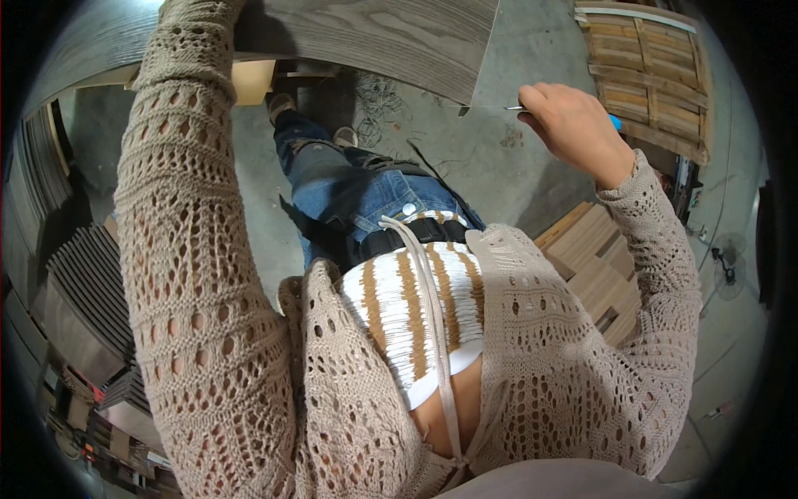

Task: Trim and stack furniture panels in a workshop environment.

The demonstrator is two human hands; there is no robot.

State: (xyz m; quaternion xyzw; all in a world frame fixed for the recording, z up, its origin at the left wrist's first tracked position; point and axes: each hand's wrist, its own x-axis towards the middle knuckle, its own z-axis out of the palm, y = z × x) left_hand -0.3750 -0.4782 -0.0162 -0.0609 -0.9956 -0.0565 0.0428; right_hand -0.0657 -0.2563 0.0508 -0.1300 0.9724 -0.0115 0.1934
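Observation:
My right hand (573,129) is in the air just right of a grey wood-grain board (374,41), apart from its corner. Its fingers are closed around a slim blue-handled tool (615,122). A thin metal tip pokes out between thumb and fingers toward the board, while the blue end shows behind the hand. Most of the handle is hidden, so the tool's exact kind is unclear. My left arm (183,208), in a beige knit sleeve, reaches up over the board. The left hand itself lies beyond the top edge of the picture.
A wooden pallet (648,75) lies on the concrete floor at the far right. Stacked wood-toned panels (594,266) are beside my right arm. More stacked dark boards (91,283) stand at the left. Tangled strips (378,108) litter the floor below the board.

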